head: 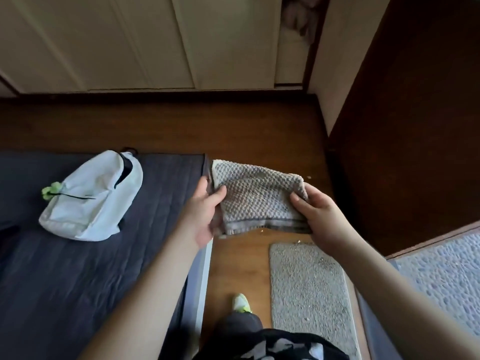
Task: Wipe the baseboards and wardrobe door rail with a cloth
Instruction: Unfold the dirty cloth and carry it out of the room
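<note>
Both hands, left (205,211) and right (320,219), pinch the seemingly folded cloth (259,198) with curled fingers.

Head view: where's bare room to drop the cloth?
Wood floor between the wardrobe doors and the dark mattress is bare. The mattress near the backpack is also free. Tighter by the grey mat and shoe. Both hands grip the cloth.

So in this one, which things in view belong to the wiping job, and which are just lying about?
Part of the job:
- grey waffle cloth, held by left hand and right hand
- dark baseboard under the wardrobe doors

Lying about:
- pale backpack on the dark mattress
- grey floor mat
- crumbs on the wooden floor
</note>
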A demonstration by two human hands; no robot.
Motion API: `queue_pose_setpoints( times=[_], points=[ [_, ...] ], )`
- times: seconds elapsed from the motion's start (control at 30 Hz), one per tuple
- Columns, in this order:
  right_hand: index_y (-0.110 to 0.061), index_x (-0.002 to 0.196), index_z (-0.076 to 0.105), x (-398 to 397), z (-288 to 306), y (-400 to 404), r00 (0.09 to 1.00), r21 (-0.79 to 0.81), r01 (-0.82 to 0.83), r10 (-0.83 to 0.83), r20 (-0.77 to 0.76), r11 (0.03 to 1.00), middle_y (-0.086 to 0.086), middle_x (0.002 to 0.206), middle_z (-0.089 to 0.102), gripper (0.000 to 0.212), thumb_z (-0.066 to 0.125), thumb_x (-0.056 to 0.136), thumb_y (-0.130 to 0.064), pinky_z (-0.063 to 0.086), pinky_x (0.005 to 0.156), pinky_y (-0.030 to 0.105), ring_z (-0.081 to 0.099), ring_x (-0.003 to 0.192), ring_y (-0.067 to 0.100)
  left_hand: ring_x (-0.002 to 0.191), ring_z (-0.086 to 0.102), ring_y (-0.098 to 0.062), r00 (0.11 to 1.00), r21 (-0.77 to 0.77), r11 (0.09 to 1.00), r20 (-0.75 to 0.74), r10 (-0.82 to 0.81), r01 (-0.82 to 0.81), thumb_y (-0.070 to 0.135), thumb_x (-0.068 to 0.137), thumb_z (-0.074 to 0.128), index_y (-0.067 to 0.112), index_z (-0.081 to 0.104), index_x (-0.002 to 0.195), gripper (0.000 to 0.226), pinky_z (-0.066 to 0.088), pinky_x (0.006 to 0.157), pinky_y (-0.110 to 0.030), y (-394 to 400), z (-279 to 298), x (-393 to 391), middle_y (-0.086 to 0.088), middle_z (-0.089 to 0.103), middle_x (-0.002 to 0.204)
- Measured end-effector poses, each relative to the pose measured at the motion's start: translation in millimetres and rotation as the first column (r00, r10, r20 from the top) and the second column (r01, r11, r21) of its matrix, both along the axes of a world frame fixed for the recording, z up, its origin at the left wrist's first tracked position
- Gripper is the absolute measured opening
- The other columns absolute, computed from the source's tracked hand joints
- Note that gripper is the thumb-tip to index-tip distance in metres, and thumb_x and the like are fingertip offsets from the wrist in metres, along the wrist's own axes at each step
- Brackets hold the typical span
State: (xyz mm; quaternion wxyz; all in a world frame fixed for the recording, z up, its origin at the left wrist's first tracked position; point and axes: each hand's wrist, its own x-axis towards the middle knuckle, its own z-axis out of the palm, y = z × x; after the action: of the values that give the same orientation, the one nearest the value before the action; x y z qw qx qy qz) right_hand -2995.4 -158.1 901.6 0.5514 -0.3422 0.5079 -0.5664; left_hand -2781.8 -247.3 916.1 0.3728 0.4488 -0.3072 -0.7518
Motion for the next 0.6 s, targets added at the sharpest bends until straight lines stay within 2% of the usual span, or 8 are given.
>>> queue_pose_setpoints(
  times=[0.07, 0.13, 0.23, 0.3, 0.37, 0.47, 0.5, 0.6],
  points=[
    [-0.024, 0.115, 0.069, 1, 4, -24, 0.999, 0.023, 0.030, -0.031, 0.023, 0.999, 0.006, 0.115, 0.071, 0.024, 0.051, 0.101, -0.017, 0.056, 0.084, 0.033, 0.066, 0.108, 0.022, 0.110, 0.069, -0.028, 0.995, 0.113, 0.993, -0.101, -0.006, 0.017, 0.009, 0.096, 0.056, 0.012, 0.059, 0.129, 0.033, 0.060, 0.077, -0.041, -23, -2, -4, -0.014, 0.068, 0.125],
    [-0.026, 0.116, 0.069, -1, 6, -46, 0.994, 0.042, 0.075, -0.078, 0.078, 0.996, 0.007, 0.120, 0.069, 0.024, 0.049, 0.102, -0.020, 0.054, 0.092, 0.041, 0.065, 0.113, 0.024, 0.112, 0.067, -0.028, 0.978, 0.202, 0.978, -0.206, -0.011, 0.054, 0.017, 0.092, 0.060, 0.005, 0.060, 0.129, 0.039, 0.060, 0.078, -0.039, -44, -3, -12, -0.018, 0.066, 0.127],
    [-0.024, 0.118, 0.068, -8, 10, -71, 0.982, 0.054, 0.116, -0.123, 0.141, 0.992, 0.007, 0.122, 0.069, 0.025, 0.050, 0.102, -0.017, 0.055, 0.092, 0.039, 0.065, 0.115, 0.024, 0.123, 0.061, -0.030, 0.966, 0.144, 0.982, -0.244, -0.082, 0.120, 0.024, 0.091, 0.064, 0.003, 0.055, 0.135, 0.050, 0.054, 0.096, -0.044, -75, -10, -23, -0.019, 0.062, 0.134],
    [-0.025, 0.119, 0.067, -16, 10, -87, 0.976, 0.072, 0.124, -0.135, 0.171, 0.990, 0.007, 0.122, 0.069, 0.025, 0.053, 0.100, -0.017, 0.057, 0.090, 0.041, 0.065, 0.114, 0.024, 0.128, 0.055, -0.034, 0.977, 0.057, 0.984, -0.143, -0.160, 0.170, 0.024, 0.085, 0.071, 0.010, 0.057, 0.134, 0.053, 0.048, 0.104, -0.050, -92, -14, -31, -0.016, 0.062, 0.133],
    [-0.026, 0.121, 0.067, -28, 9, -107, 0.969, 0.105, 0.126, -0.145, 0.198, 0.986, 0.010, 0.123, 0.068, 0.027, 0.057, 0.096, -0.021, 0.053, 0.095, 0.051, 0.064, 0.116, 0.030, 0.129, 0.054, -0.034, 0.977, -0.018, 0.976, 0.012, -0.215, 0.215, 0.026, 0.076, 0.079, 0.019, 0.054, 0.136, 0.065, 0.045, 0.106, -0.053, -110, -17, -42, -0.010, 0.063, 0.132],
    [-0.028, 0.120, 0.067, -51, 3, -136, 0.967, 0.124, 0.132, -0.155, 0.203, 0.983, 0.011, 0.122, 0.069, 0.027, 0.059, 0.094, -0.023, 0.054, 0.092, 0.054, 0.065, 0.113, 0.031, 0.136, 0.047, -0.024, 0.916, -0.076, 0.932, 0.230, -0.329, 0.354, 0.047, 0.067, 0.083, 0.043, 0.032, 0.148, 0.095, 0.033, 0.115, -0.055, -136, -20, -67, 0.003, 0.050, 0.149],
    [-0.028, 0.118, 0.068, -60, -1, -147, 0.966, 0.125, 0.131, -0.155, 0.207, 0.983, 0.010, 0.120, 0.070, 0.025, 0.058, 0.096, -0.022, 0.056, 0.089, 0.052, 0.067, 0.110, 0.030, 0.136, 0.047, -0.021, 0.894, -0.096, 0.923, 0.304, -0.329, 0.372, 0.049, 0.071, 0.081, 0.049, 0.029, 0.145, 0.091, 0.032, 0.115, -0.054, -147, -24, -78, 0.007, 0.047, 0.150],
    [-0.025, 0.114, 0.070, -89, -16, -183, 0.964, 0.160, 0.146, -0.177, 0.200, 0.976, 0.011, 0.115, 0.071, 0.021, 0.055, 0.100, -0.020, 0.057, 0.086, 0.045, 0.069, 0.103, 0.026, 0.128, 0.051, -0.011, 0.889, -0.139, 0.932, 0.375, -0.264, 0.335, 0.027, 0.089, 0.073, 0.052, 0.027, 0.146, 0.077, 0.036, 0.112, -0.044, -187, -39, -113, 0.014, 0.050, 0.145]
  ],
)
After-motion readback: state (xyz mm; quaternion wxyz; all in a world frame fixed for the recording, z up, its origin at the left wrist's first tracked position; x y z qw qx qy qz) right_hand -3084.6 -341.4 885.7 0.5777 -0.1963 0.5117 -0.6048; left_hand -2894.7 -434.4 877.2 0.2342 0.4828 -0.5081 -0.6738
